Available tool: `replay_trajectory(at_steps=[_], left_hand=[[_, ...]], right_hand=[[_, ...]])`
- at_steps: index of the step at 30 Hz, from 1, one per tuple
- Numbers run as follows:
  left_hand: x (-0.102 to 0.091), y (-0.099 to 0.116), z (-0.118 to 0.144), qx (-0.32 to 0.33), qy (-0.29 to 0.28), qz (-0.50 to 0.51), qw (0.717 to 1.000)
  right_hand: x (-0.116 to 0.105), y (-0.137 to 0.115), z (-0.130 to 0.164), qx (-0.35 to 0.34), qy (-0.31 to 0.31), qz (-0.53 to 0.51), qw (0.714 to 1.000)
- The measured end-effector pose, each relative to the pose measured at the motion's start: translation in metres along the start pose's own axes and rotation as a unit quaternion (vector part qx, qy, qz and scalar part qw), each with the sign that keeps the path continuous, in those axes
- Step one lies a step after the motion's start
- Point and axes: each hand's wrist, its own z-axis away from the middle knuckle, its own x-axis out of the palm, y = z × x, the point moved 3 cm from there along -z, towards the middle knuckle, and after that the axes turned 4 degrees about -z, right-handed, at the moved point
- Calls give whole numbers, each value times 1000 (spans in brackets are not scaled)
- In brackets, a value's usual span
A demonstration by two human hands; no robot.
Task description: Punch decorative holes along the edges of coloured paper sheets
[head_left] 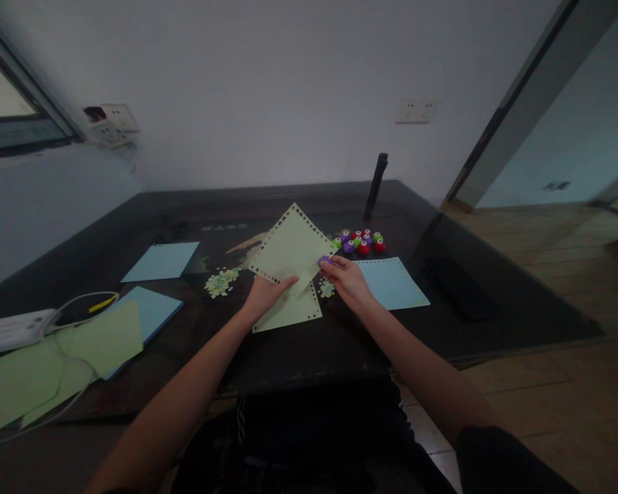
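Observation:
My left hand grips a pale green sheet of paper, its thumb on top and its fingers beneath. Small shapes are punched along several of the sheet's edges. Closed in my right hand is a small purple craft punch, at the sheet's right corner. Whether the paper sits inside its slot I cannot tell. Under the raised sheet, a second pale green sheet with punched edges lies on the dark table. Small paper cut-outs are heaped near my right hand.
Several red, green and purple craft punches cluster behind my right hand. A blue punched sheet lies to the right, near a black flat object. Another cut-out pile, blue sheets, green sheets and a white power strip lie left.

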Motion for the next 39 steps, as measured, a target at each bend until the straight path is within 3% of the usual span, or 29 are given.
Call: replay_trajectory(at_steps=[17,39], left_hand=[[2,0,1,18,6,-6,1000],[12,-1,7,19,-39,-14,999]], right_hand=[[-1,1,-3,-9,-11,4,1000],[-6,-10,-5,-37,-32,59,997]])
